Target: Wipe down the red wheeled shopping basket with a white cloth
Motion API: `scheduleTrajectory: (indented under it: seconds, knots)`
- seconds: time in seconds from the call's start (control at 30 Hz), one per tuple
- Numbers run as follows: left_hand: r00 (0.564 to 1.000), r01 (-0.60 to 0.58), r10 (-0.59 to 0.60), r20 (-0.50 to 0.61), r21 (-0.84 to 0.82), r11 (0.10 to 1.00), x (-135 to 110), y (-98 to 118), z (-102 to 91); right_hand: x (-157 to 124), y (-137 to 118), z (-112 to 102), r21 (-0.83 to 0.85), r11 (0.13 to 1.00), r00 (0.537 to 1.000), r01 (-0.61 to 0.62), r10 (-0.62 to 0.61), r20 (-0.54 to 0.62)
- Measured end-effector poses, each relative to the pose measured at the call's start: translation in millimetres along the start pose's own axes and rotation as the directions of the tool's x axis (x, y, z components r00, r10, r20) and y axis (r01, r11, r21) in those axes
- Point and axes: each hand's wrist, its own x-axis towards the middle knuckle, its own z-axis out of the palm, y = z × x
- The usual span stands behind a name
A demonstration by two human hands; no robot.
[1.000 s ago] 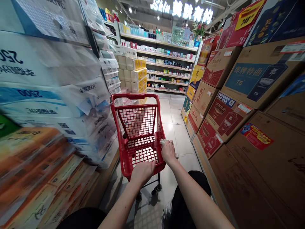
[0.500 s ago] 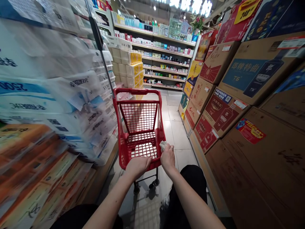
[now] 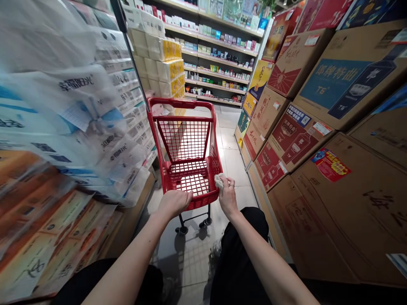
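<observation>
The left hand (image 3: 174, 204) curls over the near rim of the red shopping trolley (image 3: 200, 204) — the right hand (image 3: 228, 197) pinches a crumpled white tissue (image 3: 219, 180) in a narrow grip.

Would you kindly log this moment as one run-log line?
left hand: on red mesh shopping cart | right hand: holding crumpled white wad

The shopping cart (image 3: 179, 103) is glossy red plastic, the cartons (image 3: 321, 212) matt cardboard, the floor tiles (image 3: 235, 167) smooth.

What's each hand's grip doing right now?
Left hand: closed over the rim of the red shopping cart.
Right hand: closed, holding a crumpled white cloth.
</observation>
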Motion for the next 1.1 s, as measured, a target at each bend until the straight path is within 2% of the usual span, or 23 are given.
scheduleTrajectory:
  seconds: [0.1, 0.2, 0.23, 0.3, 0.37, 0.43, 0.53, 0.6, 0.7, 0.77, 0.9, 1.1]
  knots:
    - [1.0, -0.004, 0.004, 0.006, -0.016, 1.0, 5, 4, -1.2, 5, -2, -19, 0.043, 0.999, 0.999, 0.022, -0.02, -0.045]
    - [1.0, -0.008, 0.008, -0.004, -0.022, 1.0, 10, 5, 0.3, 22, -10, -32, -0.03, 0.997, 0.995, 0.078, -0.08, -0.064]
    - [1.0, -0.009, 0.009, -0.009, -0.018, 1.0, 11, 5, 1.1, 28, -12, -34, -0.071, 0.992, 0.994, 0.106, -0.108, -0.025]
    - [1.0, -0.015, 0.015, -0.012, -0.006, 1.0, 13, 5, 2.5, 37, -15, -34, -0.154, 0.969, 0.974, 0.191, -0.167, 0.153]
    - [1.0, -0.014, 0.014, -0.011, 0.003, 1.0, 14, 3, 3.4, 41, -14, -33, -0.197, 0.936, 0.901, 0.292, -0.2, 0.385]
    - [1.0, -0.007, 0.007, -0.012, 0.003, 1.0, 14, 0, 4.0, 42, -7, -35, -0.173, 0.912, 0.796, 0.371, -0.216, 0.566]
    - [1.0, 0.013, -0.013, -0.01, -0.016, 1.0, 14, -4, 4.1, 42, 6, -47, -0.058, 0.892, 0.652, 0.448, -0.282, 0.704]
    - [1.0, 0.023, -0.023, -0.009, -0.03, 0.999, 14, -5, 3.6, 45, 13, -57, -0.019, 0.868, 0.61, 0.497, -0.333, 0.72]
    - [1.0, 0.015, -0.015, -0.016, -0.041, 0.999, 14, -5, 2.2, 50, 15, -60, -0.08, 0.799, 0.63, 0.596, -0.404, 0.664]
    - [1.0, 0.007, -0.008, -0.017, -0.043, 0.999, 14, -3, 1.7, 52, 12, -52, -0.13, 0.724, 0.616, 0.678, -0.463, 0.637]
    - [0.999, 0.025, -0.026, -0.035, -0.033, 0.999, 14, -1, 3.5, 54, 4, -27, -0.197, 0.578, 0.546, 0.792, -0.524, 0.654]
    - [0.996, 0.06, -0.061, -0.068, -0.027, 0.998, 11, -3, 8.0, 49, -2, -8, -0.237, 0.515, 0.523, 0.824, -0.529, 0.668]
